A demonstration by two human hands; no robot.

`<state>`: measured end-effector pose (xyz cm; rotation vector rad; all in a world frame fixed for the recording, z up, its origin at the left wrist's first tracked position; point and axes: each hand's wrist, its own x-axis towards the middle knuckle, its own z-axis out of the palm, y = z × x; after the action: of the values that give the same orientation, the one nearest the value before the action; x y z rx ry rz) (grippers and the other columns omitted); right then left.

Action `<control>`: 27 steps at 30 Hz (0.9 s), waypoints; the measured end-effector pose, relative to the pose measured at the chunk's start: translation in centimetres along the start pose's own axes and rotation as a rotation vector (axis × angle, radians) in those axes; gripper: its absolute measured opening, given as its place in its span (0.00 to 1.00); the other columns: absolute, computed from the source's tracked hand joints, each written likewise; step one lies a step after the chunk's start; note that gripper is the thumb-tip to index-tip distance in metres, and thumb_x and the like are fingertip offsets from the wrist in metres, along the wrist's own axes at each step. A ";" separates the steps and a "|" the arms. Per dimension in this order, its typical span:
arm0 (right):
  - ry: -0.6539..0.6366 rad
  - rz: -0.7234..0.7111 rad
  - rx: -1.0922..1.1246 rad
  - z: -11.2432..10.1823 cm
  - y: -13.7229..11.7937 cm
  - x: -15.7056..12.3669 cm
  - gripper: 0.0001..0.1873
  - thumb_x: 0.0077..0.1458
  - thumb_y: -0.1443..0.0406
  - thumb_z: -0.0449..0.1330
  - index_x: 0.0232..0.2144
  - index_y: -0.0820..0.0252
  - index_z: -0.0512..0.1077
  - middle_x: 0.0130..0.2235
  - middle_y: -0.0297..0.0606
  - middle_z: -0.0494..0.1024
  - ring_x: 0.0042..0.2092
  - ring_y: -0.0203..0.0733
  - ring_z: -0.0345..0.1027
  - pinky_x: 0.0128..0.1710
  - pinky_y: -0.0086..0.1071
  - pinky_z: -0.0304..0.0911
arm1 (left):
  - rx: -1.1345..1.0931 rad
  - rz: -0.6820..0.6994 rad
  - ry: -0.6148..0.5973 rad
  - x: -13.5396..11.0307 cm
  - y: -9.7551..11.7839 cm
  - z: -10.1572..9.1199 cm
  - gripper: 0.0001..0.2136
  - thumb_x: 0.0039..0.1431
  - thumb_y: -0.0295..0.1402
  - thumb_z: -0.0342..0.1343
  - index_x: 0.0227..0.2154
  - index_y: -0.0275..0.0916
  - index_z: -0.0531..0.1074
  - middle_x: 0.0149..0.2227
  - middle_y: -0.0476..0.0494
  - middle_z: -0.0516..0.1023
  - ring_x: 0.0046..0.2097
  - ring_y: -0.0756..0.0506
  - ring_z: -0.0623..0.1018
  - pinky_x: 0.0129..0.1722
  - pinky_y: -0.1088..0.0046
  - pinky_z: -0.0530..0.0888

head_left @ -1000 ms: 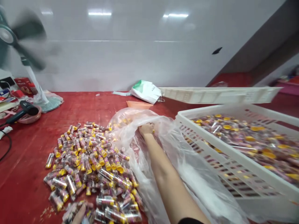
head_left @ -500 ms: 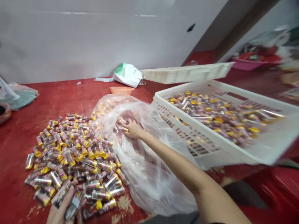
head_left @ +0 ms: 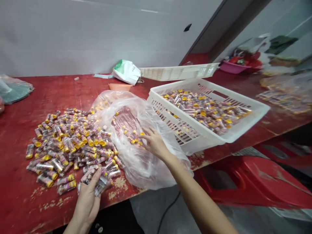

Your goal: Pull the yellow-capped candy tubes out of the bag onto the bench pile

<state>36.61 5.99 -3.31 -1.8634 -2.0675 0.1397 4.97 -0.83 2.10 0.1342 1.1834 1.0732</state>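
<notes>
Fingers of left hand (head_left: 88, 196) closed on printed packets (head_left: 96, 179); right hand's (head_left: 156, 143) at bag's mouth, grip on any tube unclear. Red tabletop (head_left: 14, 139) carries white crate (head_left: 207, 139), tubes heaped inside; beside it, clear bag (head_left: 146, 172), tubes within; left of bag, piled loose tubes (head_left: 75, 140).

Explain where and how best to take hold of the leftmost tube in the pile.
I'd pinch the leftmost tube across the middle of its straight, narrow barrel, coming from the left and above: red tabletop borders that side, while the pile crowds its right. Its yellow end points toward the near edge.
</notes>
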 end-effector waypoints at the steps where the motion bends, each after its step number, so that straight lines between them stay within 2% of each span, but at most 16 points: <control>1: 0.000 -0.015 0.003 0.4 -0.2 -0.3 0.15 0.53 0.72 0.60 0.42 0.58 0.80 0.58 0.51 0.71 0.59 0.58 0.63 0.57 0.53 0.60 | -0.019 -0.018 0.016 -0.2 0.1 -0.3 0.09 0.54 0.21 0.62 0.38 0.35 0.77 0.41 0.42 0.82 0.39 0.46 0.81 0.41 0.63 0.82; 5: 0.016 -0.074 0.063 0.4 -0.9 -1.3 0.11 0.52 0.73 0.61 0.36 0.57 0.81 0.50 0.49 0.76 0.51 0.55 0.69 0.52 0.48 0.65 | -0.117 -0.059 0.041 -0.7 0.4 -1.5 0.07 0.56 0.22 0.61 0.38 0.35 0.76 0.43 0.41 0.81 0.41 0.45 0.81 0.44 0.58 0.81; 6: 0.049 -0.064 0.069 0.1 -1.4 -1.7 0.11 0.55 0.72 0.59 0.38 0.59 0.80 0.48 0.51 0.76 0.49 0.54 0.69 0.51 0.48 0.66 | -0.137 -0.056 0.038 -0.8 0.4 -1.8 0.07 0.56 0.23 0.62 0.38 0.35 0.76 0.42 0.42 0.81 0.40 0.46 0.81 0.43 0.59 0.81; 8: 0.139 -0.043 0.139 -0.6 -3.5 -3.0 0.14 0.59 0.69 0.57 0.47 0.61 0.75 0.45 0.51 0.75 0.45 0.51 0.71 0.46 0.46 0.68 | -0.176 -0.054 0.045 -0.9 0.4 -2.4 0.05 0.55 0.24 0.63 0.36 0.35 0.76 0.37 0.45 0.81 0.37 0.47 0.81 0.41 0.60 0.82; 9: 0.181 -0.042 0.207 -1.0 -5.2 -3.9 0.17 0.61 0.67 0.56 0.53 0.60 0.71 0.44 0.49 0.75 0.43 0.49 0.71 0.43 0.44 0.69 | -0.198 -0.059 0.053 -0.9 0.4 -2.7 0.04 0.56 0.25 0.62 0.35 0.35 0.76 0.35 0.46 0.81 0.36 0.48 0.81 0.40 0.61 0.82; 11: 0.207 -0.081 0.497 -1.6 -9.8 -6.0 0.24 0.61 0.66 0.59 0.59 0.55 0.63 0.42 0.42 0.75 0.40 0.43 0.72 0.39 0.37 0.71 | -0.242 -0.078 0.063 -0.9 0.4 -3.1 0.02 0.58 0.27 0.61 0.35 0.36 0.76 0.33 0.46 0.81 0.34 0.48 0.81 0.38 0.63 0.82; 12: 0.182 -0.134 0.606 -1.7 -12.3 -7.1 0.23 0.60 0.67 0.60 0.57 0.54 0.65 0.41 0.41 0.76 0.39 0.42 0.72 0.38 0.34 0.71 | -0.259 -0.087 0.059 -0.9 0.5 -3.3 0.02 0.59 0.28 0.61 0.35 0.36 0.76 0.34 0.46 0.81 0.35 0.48 0.81 0.38 0.64 0.82; 13: 0.113 -0.191 0.655 -1.6 -14.8 -8.2 0.20 0.60 0.68 0.60 0.54 0.53 0.67 0.43 0.41 0.76 0.42 0.42 0.72 0.40 0.34 0.71 | -0.273 -0.088 0.052 -0.9 0.5 -3.5 0.03 0.59 0.28 0.60 0.36 0.36 0.76 0.35 0.45 0.82 0.35 0.48 0.81 0.38 0.65 0.82; 14: 0.105 -0.239 0.693 -1.4 -17.0 -9.1 0.19 0.60 0.70 0.60 0.53 0.53 0.69 0.43 0.41 0.75 0.43 0.43 0.72 0.41 0.35 0.71 | -0.280 -0.083 0.045 -0.9 0.6 -3.7 0.04 0.60 0.29 0.59 0.37 0.36 0.76 0.36 0.44 0.82 0.35 0.48 0.81 0.38 0.66 0.82; 17: 0.148 -0.293 0.752 -0.2 -21.2 -10.5 0.23 0.59 0.73 0.60 0.55 0.53 0.69 0.43 0.41 0.73 0.45 0.43 0.71 0.44 0.35 0.70 | -0.278 -0.051 0.042 -0.9 0.7 -4.1 0.06 0.59 0.29 0.61 0.39 0.36 0.77 0.37 0.44 0.82 0.35 0.49 0.81 0.36 0.70 0.81; 21: 0.192 -0.283 0.749 1.0 -21.7 -10.6 0.27 0.58 0.75 0.60 0.58 0.50 0.68 0.43 0.41 0.71 0.46 0.42 0.70 0.43 0.33 0.71 | -0.256 -0.040 0.029 -1.3 0.5 -4.5 0.07 0.57 0.28 0.62 0.39 0.35 0.77 0.37 0.43 0.83 0.36 0.48 0.82 0.36 0.72 0.81; 27: 0.156 -0.284 0.573 0.4 -20.9 -11.0 0.30 0.60 0.76 0.57 0.62 0.53 0.64 0.46 0.45 0.70 0.47 0.43 0.70 0.44 0.35 0.72 | -0.151 0.023 0.003 -1.9 -0.3 -4.7 0.11 0.53 0.26 0.65 0.41 0.37 0.77 0.45 0.41 0.82 0.43 0.44 0.82 0.41 0.66 0.81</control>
<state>17.53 -7.41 0.57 -1.1930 -1.8979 0.4451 1.47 -4.42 1.20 0.0285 1.1010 1.1794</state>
